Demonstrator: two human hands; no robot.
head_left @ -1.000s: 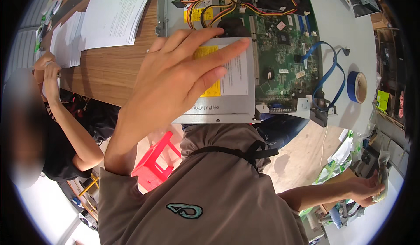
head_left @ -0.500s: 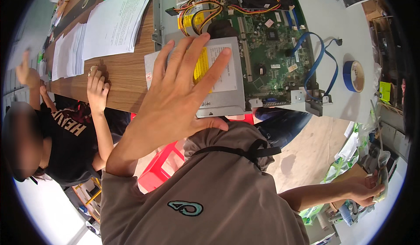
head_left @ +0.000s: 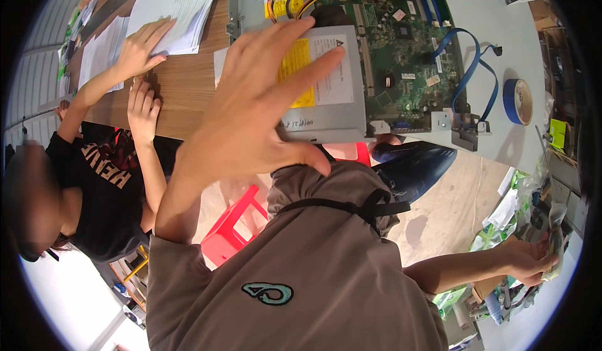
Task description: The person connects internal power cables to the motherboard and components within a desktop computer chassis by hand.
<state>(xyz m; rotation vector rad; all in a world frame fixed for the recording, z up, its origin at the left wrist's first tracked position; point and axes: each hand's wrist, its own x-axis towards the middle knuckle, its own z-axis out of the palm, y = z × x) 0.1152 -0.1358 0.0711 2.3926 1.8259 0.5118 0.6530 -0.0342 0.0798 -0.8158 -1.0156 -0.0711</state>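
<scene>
My left hand (head_left: pixel 248 103) is open, its fingers spread over a flat silver metal drive (head_left: pixel 338 113) with yellow and white labels. Whether the palm presses on the drive I cannot tell. The drive lies at the near edge of an opened computer chassis (head_left: pixel 233 12), beside a green circuit board (head_left: pixel 401 56). Far off to the right, my right hand (head_left: pixel 530 262) is closed on a clear plastic bag (head_left: pixel 555 238); what the bag holds is too small to make out.
Blue tape (head_left: pixel 518 101) and a blue flat cable (head_left: pixel 461 97) lie right of the board. Paper stacks (head_left: pixel 179 12) cover part of the wooden table at left, where a co-worker's hand (head_left: pixel 139 51) rests. A red stool (head_left: pixel 229 229) stands below; packaging (head_left: pixel 495 219) sits at right.
The whole view has shifted slightly. My left hand stays spread over the drive, and my right hand keeps the bag. The co-worker's raised hand has come down onto the papers.
</scene>
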